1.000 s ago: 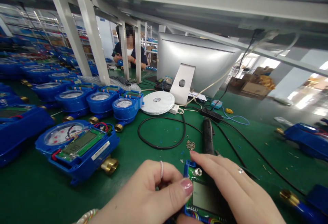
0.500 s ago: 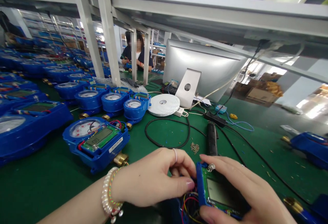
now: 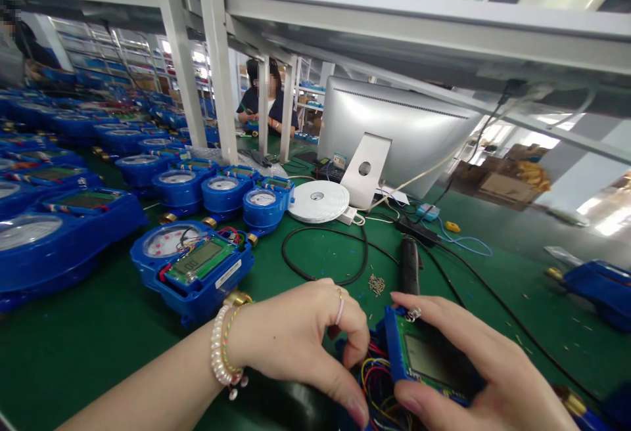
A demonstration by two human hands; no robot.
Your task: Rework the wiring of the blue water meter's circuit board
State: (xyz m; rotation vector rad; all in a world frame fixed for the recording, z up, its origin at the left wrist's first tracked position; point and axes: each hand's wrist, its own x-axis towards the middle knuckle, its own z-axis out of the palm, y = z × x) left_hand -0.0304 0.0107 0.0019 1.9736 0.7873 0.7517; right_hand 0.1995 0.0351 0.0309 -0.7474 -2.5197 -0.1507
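My right hand [image 3: 473,372] grips a blue-framed green circuit board with an LCD screen [image 3: 426,359], tilted up off the meter body beneath it. Coloured wires [image 3: 377,385] run from the board down into that body. My left hand [image 3: 300,339] curls beside the board's left edge, fingertips down among the wires; whether it pinches one I cannot tell. A bead bracelet sits on the left wrist. An open blue water meter [image 3: 192,267] with its board exposed lies left of my left hand.
Rows of blue water meters [image 3: 221,191] fill the green mat at left. A white tape roll [image 3: 318,201], a black cable loop [image 3: 325,253], a black electric screwdriver [image 3: 409,263], loose screws [image 3: 377,283] and a monitor's back [image 3: 399,132] lie ahead. A person [image 3: 261,102] works beyond.
The board has swung up and right off the meter, exposing the wires. My left hand has left its edge and reached down into the wires. The view has shifted right and back.
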